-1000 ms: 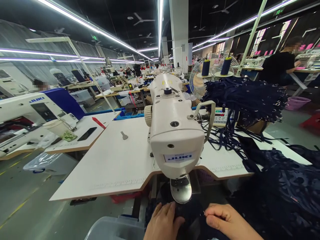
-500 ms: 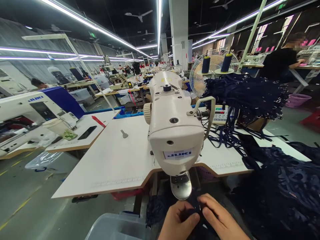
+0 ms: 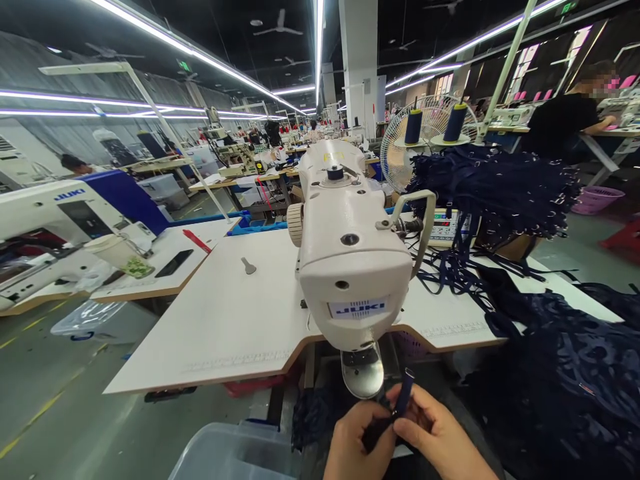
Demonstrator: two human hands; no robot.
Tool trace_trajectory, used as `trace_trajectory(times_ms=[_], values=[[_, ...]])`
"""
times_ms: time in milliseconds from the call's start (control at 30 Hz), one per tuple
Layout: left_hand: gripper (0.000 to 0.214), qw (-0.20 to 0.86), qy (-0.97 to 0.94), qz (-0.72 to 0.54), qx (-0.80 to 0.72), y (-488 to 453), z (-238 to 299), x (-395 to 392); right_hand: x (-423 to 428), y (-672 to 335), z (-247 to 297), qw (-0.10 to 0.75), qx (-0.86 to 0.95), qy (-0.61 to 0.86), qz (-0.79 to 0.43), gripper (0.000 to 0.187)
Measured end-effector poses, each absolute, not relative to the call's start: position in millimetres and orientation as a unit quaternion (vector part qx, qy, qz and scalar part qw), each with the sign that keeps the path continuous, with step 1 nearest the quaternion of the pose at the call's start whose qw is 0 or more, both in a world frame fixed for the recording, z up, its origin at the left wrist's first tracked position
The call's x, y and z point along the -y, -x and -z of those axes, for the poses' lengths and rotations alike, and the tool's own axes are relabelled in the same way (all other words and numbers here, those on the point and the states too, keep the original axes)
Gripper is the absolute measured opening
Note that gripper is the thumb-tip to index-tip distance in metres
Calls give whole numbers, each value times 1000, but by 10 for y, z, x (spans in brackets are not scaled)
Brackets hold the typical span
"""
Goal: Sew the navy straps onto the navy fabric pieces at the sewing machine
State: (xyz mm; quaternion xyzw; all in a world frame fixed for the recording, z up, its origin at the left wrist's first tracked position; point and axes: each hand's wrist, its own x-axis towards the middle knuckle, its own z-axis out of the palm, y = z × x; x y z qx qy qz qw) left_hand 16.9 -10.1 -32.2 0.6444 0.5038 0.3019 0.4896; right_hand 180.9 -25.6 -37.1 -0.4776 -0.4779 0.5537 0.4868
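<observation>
Just below the sewing machine's [image 3: 355,267] rounded metal guard [image 3: 363,380], both my hands meet on dark navy material. My right hand [image 3: 435,427] pinches a narrow navy strap [image 3: 405,393] between thumb and fingers, and a small shiny ring or slider shows at the strap's upper end. My left hand [image 3: 363,437] is closed on dark navy fabric [image 3: 375,433] at the strap's lower end. The fingers cover most of where strap and fabric meet. More dark fabric [image 3: 313,417] hangs left of the hands.
A heap of navy straps [image 3: 490,190] with metal bits stands at right behind the machine. Navy fabric [image 3: 560,373] is piled at right. A flat metal piece [image 3: 248,266] lies on the white table [image 3: 235,307]. A clear plastic bin [image 3: 225,453] sits below.
The strap with its shiny end has come up into view between my right fingers. My right hand has turned slightly, and my left hand has shifted a little to the right.
</observation>
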Motion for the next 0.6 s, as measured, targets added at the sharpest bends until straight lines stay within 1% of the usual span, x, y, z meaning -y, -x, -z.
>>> trace_trajectory(times_ms=[67, 167, 300, 367, 500, 600], values=[[13, 435, -675, -336, -493, -179, 320, 128, 259, -1840, 368, 485, 517, 475, -521, 22], [10, 360, -711, -374, -474, -183, 353, 171, 291, -1841, 409, 525, 549, 480, -439, 12], [7, 281, -751, -387, -456, -159, 395, 210, 326, -1785, 494, 595, 550, 434, -394, 4], [5, 246, -769, -390, -443, -148, 392, 215, 324, -1763, 509, 619, 552, 408, -381, 4], [22, 202, -789, -404, -416, -155, 367, 213, 312, -1765, 463, 643, 571, 368, -354, 7], [29, 180, -795, -412, -407, -165, 359, 210, 318, -1782, 400, 649, 589, 345, -336, 11]])
